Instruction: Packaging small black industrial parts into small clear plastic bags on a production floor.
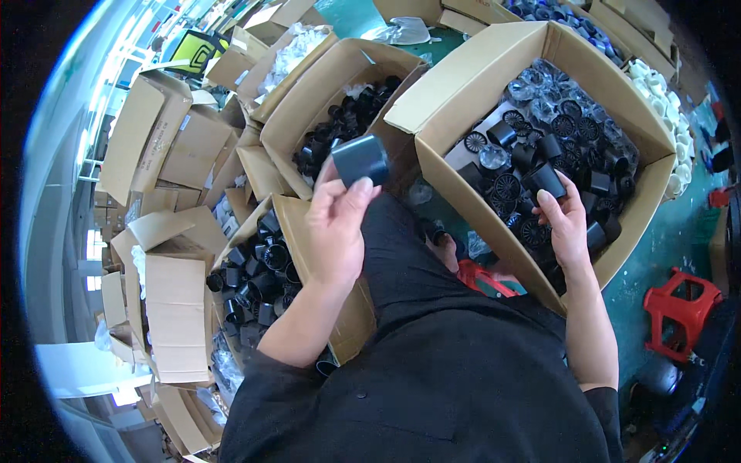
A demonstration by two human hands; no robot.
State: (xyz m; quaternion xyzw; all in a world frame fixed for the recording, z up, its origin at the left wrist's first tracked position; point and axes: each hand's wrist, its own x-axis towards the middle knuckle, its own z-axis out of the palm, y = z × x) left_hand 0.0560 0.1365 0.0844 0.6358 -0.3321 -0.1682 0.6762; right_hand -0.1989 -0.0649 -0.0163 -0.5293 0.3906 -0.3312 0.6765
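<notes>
I see bright daylight flooding from the left, blowing out that edge; fisheye bending curves the rim, corners black, centre fairly sharp.

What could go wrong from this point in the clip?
1. The left hand holds a black cup only at its fingertips, above the gap between boxes; it might slip and drop out of reach.
2. The right hand grips another cup in the heaped right box; lifting it may tumble neighbouring parts.
3. The red stool stands close by on the floor, a possible trip hazard.
</notes>
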